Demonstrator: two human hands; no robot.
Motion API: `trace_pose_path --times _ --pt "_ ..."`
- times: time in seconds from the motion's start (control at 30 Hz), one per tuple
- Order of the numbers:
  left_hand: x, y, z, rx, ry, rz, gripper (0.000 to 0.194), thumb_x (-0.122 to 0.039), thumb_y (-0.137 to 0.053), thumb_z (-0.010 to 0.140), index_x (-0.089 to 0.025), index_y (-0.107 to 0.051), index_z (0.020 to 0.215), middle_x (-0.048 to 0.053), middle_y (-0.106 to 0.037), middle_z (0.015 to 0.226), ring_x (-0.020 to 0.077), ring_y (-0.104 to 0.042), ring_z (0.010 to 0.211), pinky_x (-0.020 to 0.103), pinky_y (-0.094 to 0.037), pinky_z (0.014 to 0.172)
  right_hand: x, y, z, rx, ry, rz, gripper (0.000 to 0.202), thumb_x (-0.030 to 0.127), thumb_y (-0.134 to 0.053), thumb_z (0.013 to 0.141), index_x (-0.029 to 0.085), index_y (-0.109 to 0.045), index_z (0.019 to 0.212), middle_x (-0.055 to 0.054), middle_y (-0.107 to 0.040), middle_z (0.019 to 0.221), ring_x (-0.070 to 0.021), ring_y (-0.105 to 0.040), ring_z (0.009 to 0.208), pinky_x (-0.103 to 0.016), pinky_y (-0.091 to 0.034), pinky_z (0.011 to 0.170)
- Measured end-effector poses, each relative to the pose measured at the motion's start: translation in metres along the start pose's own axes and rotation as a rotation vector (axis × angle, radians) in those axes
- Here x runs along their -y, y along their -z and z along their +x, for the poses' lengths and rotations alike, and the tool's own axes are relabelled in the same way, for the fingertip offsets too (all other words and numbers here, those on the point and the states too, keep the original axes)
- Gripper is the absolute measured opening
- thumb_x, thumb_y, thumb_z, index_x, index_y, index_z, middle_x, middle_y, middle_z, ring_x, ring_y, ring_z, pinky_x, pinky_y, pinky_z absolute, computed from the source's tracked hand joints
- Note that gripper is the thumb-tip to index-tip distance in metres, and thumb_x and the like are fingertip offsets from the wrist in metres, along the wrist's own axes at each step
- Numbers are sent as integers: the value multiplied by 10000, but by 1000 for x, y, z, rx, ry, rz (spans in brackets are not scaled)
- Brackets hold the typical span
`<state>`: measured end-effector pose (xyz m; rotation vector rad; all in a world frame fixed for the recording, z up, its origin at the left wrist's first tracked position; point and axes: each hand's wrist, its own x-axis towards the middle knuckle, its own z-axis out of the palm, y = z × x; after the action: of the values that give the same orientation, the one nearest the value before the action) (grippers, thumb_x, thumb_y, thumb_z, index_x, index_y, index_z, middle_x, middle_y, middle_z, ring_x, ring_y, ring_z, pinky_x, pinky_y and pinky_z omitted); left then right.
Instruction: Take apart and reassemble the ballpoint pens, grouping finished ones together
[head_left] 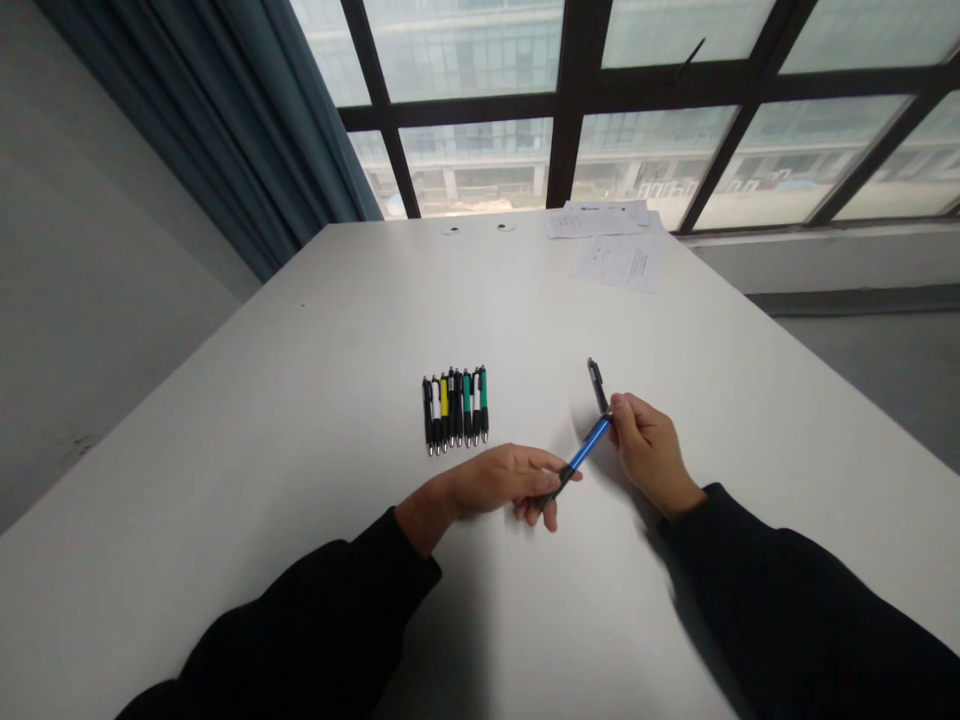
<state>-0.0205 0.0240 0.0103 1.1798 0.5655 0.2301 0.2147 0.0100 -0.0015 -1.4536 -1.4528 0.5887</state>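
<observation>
Between my two hands a blue pen [590,443] with a black grip is held aslant above the table. My left hand [517,478] pinches its lower, dark end between thumb and fingers. At the upper end, my right hand [643,440] closes its thumb and fingertips on the pen. A black pen [597,383] lies on the table just beyond my right hand, its near end partly hidden. To the left, several pens [455,410] lie side by side in a row, with black, white, yellow and green barrels and their tips toward me.
All of this is on a white table [360,330]. Printed papers [615,260] lie at its far right corner, and two small round fittings [504,227] sit at the far edge. Beyond stand a dark-framed window [570,105] and a blue curtain [225,110].
</observation>
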Motion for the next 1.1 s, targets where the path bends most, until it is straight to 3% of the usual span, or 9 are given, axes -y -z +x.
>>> trace_pose_path --times 0.07,0.13,0.23,0.33,0.43,0.67,0.87,1.0,1.1 --pt "-1 -1 -1 91 23 -9 497 -540 -726 869 -155 -667 1177 77 -759 771 89 -568 528 206 -371 477 1 -2 -2 53 16 32 510 542 -415 1045 215 -507 664 23 -473 545 -140 -433 504 -294 -331 520" --pt "0 -1 0 85 4 -41 462 -534 -743 858 -157 -626 1098 98 -767 796 97 -584 533 205 -354 459 3 -4 -6 86 47 107 462 523 -391 1057 203 -592 791 15 -520 609 -139 -454 513 -289 -348 518" --pt "5 -1 6 -85 -125 -122 470 -540 -776 823 -186 -519 996 117 -771 860 123 -641 598 199 -378 468 7 -5 -13 138 106 193 359 479 -376 1071 202 -601 1030 0 -595 751 -130 -478 528 -281 -371 520" --pt "7 0 11 -297 -293 -112 492 -532 -821 768 -189 -520 950 76 -740 849 126 -640 648 200 -409 491 16 -7 -21 321 180 84 310 433 -455 1052 208 -585 883 7 -580 701 -137 -505 577 -275 -391 571" --pt "6 2 12 -435 -370 -24 450 -497 -852 727 -161 -605 896 16 -661 745 100 -567 603 211 -414 506 25 -9 -28 471 213 26 401 407 -442 1058 202 -568 737 -1 -587 667 -140 -534 615 -274 -401 614" --pt "6 -5 3 -556 -423 329 290 -359 -811 776 -161 -606 829 10 -628 787 113 -547 687 250 -431 628 24 -12 -31 517 -28 163 496 511 -406 1059 204 -542 694 30 -518 557 -116 -442 487 -259 -343 499" --pt "7 -15 -5 -519 -420 769 321 -368 -548 945 -188 -470 691 -32 -474 646 110 -421 611 263 -306 591 24 -16 -32 563 -154 375 443 533 -539 998 195 -570 714 37 -527 552 -102 -432 469 -244 -333 476" --pt "9 -12 -4 -505 -408 805 454 -445 -395 1016 -194 -393 637 -29 -430 608 111 -397 577 278 -281 579 22 -20 -31 604 -266 542 385 525 -641 941 185 -598 765 40 -557 538 -84 -399 434 -230 -294 448" --pt "9 -9 -1 -502 -373 686 511 -524 -366 1018 -202 -386 622 -31 -416 575 111 -375 545 280 -276 550 21 -22 -28 567 -307 658 352 466 -813 806 194 -596 861 47 -586 586 -92 -464 470 -220 -347 459"
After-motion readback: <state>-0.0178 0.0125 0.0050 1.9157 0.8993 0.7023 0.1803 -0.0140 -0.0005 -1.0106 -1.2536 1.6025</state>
